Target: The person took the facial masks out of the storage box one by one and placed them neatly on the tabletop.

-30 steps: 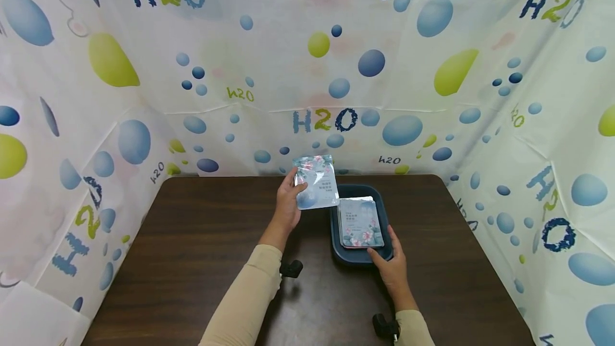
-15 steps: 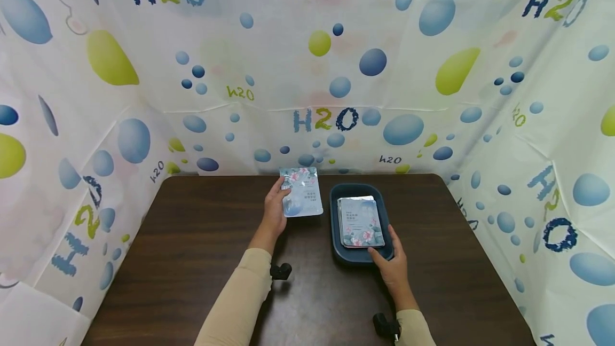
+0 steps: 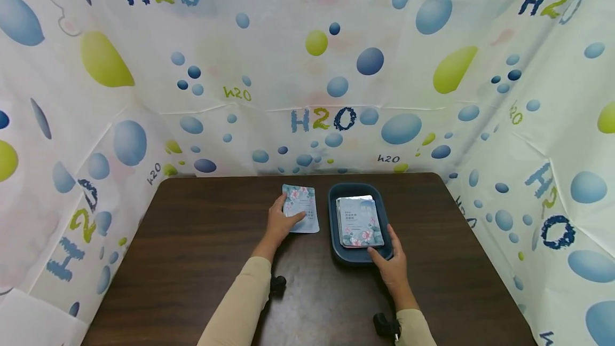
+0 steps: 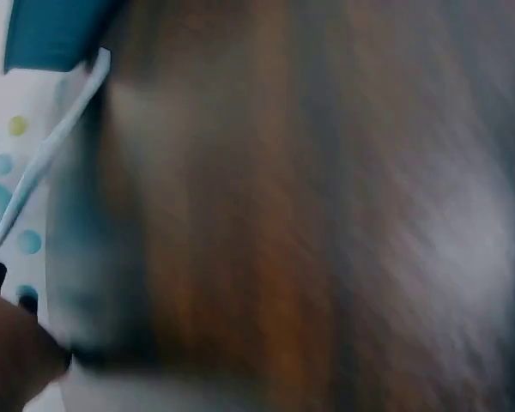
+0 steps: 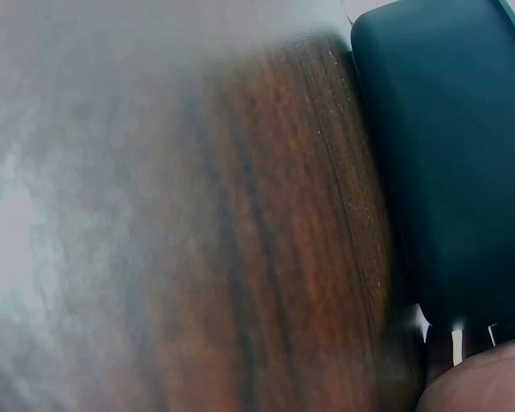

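My left hand (image 3: 281, 223) pinches a flat pale-blue packet with pink flowers, like a sheet-mask sachet (image 3: 307, 210), thumb on its printed face. The left wrist view shows this sachet (image 4: 45, 159) edge-on, a thin pale strip close over the table, with part of the hand (image 4: 17, 356) at the lower left. To the right, a dark blue tray (image 3: 353, 255) holds a stack of similar sachets (image 3: 360, 223). My right hand (image 3: 394, 266) grips the tray's near right corner. In the right wrist view, the thumb and fingers (image 5: 489, 378) are at the end of the tray (image 5: 455, 163).
Everything stands on a dark wood-grain table (image 3: 192, 260). A white sheet (image 3: 216, 41) printed with bubbles and H2O lettering hangs behind and at both sides. A plain white object (image 3: 38, 316) is at the lower left. Black wrist cameras (image 3: 384, 325) sit on both forearms.
My left hand has carried the sachet left from the tray's edge, then lowered it toward the table beside the tray. The right hand and the tray have stayed in place.
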